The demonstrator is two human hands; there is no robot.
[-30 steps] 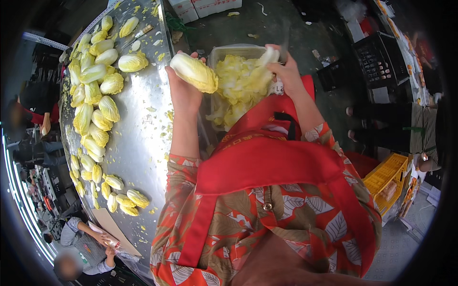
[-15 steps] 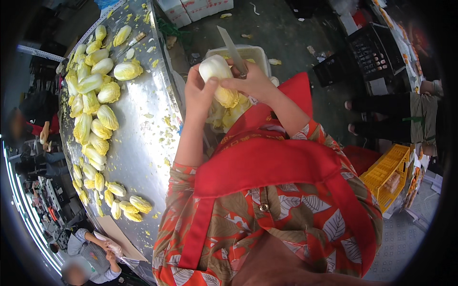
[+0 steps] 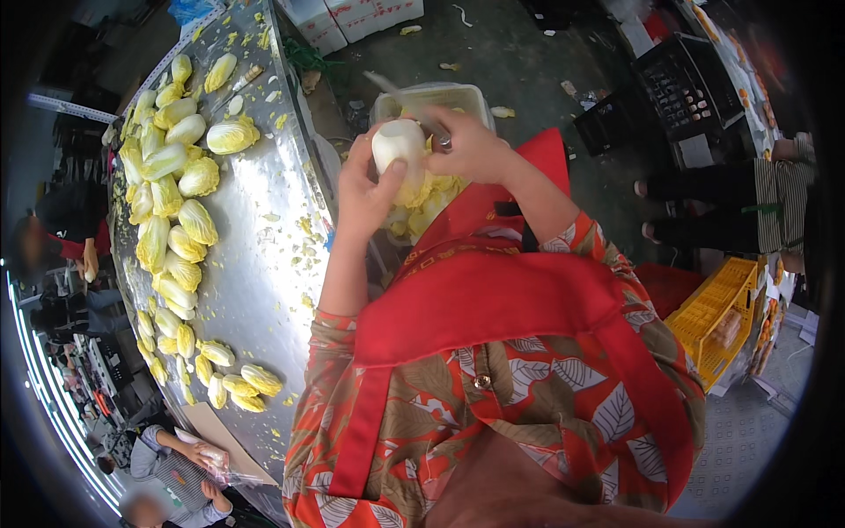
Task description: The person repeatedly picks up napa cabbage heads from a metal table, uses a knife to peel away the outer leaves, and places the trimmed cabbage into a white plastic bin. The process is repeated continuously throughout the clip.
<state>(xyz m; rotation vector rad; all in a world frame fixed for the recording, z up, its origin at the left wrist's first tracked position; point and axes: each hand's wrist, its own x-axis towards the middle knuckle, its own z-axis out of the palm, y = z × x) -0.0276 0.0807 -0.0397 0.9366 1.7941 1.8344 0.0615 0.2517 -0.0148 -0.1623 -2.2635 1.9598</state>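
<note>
A napa cabbage (image 3: 401, 148) with a white base and yellow leaves is gripped in my left hand (image 3: 365, 189), thumb across its front. My right hand (image 3: 473, 145) is closed around the handle of a knife (image 3: 392, 88), whose blade points up and left and is smeared by motion. The right fingers are close beside the cabbage; whether they touch it I cannot tell. Below both hands stands a pale plastic tub (image 3: 471, 92) with loose yellow cabbage leaves (image 3: 433, 204) in it.
On my left a metal table (image 3: 255, 202) carries many peeled napa cabbages (image 3: 167, 195) and leaf scraps. Another knife (image 3: 245, 81) lies near its far end. White boxes (image 3: 352, 19) stand ahead, and a yellow crate (image 3: 717, 308) is at right. Other people stand around.
The knife has swung leftward and lower, behind the cabbage's top. My right hand has shifted a little right, away from the cabbage's front. The cabbage has turned slightly in my left hand.
</note>
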